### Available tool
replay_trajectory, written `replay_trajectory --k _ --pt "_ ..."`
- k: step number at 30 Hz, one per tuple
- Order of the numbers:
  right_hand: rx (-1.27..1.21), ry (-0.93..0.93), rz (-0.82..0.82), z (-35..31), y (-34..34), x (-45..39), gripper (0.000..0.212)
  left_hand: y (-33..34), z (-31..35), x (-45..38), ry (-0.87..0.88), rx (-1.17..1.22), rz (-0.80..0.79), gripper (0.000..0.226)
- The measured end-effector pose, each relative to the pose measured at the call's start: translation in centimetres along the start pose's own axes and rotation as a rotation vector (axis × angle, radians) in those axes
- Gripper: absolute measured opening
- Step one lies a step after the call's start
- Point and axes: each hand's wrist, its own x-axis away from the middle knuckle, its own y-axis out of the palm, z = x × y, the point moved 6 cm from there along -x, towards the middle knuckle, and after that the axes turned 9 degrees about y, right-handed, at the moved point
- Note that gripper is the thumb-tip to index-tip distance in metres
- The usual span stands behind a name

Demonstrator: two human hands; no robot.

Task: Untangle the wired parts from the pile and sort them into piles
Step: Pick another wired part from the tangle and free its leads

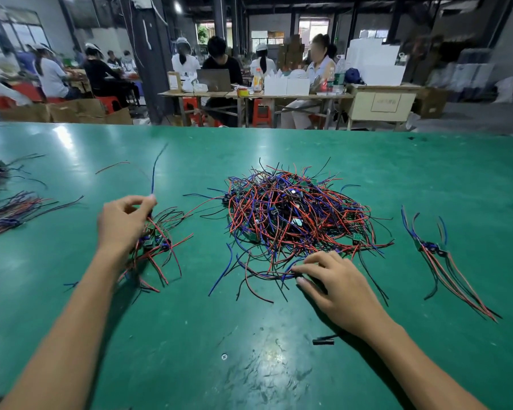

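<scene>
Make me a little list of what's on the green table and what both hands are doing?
table: green worktable
middle: big tangled pile of red, blue and black wired parts
left hand: pinches a blue wire over a small clump
right hand: fingers on the big pile's near edge
right side: small sorted bundle
far left: two more bundles

My green table (279,143) carries the big tangled pile (296,220) at centre, a small bundle (157,247) left, sorted parts (444,261) right, more bundles (9,214) far left, a black scrap (323,341) near me.
</scene>
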Motion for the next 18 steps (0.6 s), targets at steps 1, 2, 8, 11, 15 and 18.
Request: replay_trajectory --k 1,2,8,11,15,18 --pt "-0.028 0.005 0.011 -0.1 -0.1 -0.1 0.02 -0.4 -1.1 -0.4 -0.021 -0.175 -0.027 0.024" --pt "-0.048 0.007 0.034 -0.2 -0.3 -0.2 0.015 -0.5 -2.0 -0.5 -0.046 -0.309 -0.056 0.031" --pt "-0.215 0.092 0.25 0.3 -2.1 -0.1 0.002 2.4 0.9 3.1 0.208 -0.578 0.105 0.039" --pt "-0.515 0.175 0.409 1.2 -3.6 0.1 0.003 6.9 6.6 7.2 0.591 -0.28 -0.056 0.013" --pt "-1.142 0.379 0.436 2.6 -4.4 0.0 0.008 12.9 11.0 14.0 0.922 -0.125 -0.4 0.028" --pt "-1.726 0.603 0.194 2.4 -3.5 -0.5 0.009 15.5 10.9 16.3 0.9 -0.094 -0.613 0.053"
